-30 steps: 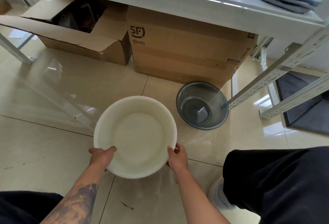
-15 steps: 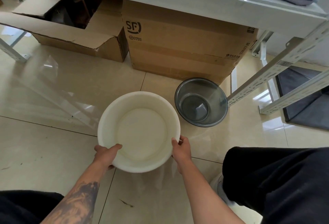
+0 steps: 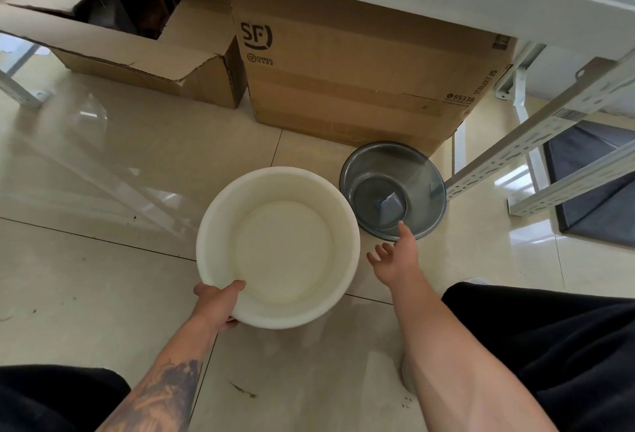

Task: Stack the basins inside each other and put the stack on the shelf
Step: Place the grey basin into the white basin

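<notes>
- Gripping the near rim of the white basin [image 3: 278,247], the left hand [image 3: 220,301] has its thumb inside the wall; the basin's mouth faces up.
- The right hand [image 3: 395,256] is spread wide and holds nothing, 1 fingertip at the grey basin [image 3: 391,189] rim.
- Grey basin: upright on the floor [image 3: 86,259], beside the closed box [image 3: 360,77].

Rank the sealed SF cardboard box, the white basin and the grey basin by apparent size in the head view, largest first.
1. Sealed SF cardboard box, clearly the largest.
2. White basin.
3. Grey basin, which looks smaller, though it sits farther from the camera, so the gap may be overstated.
</notes>
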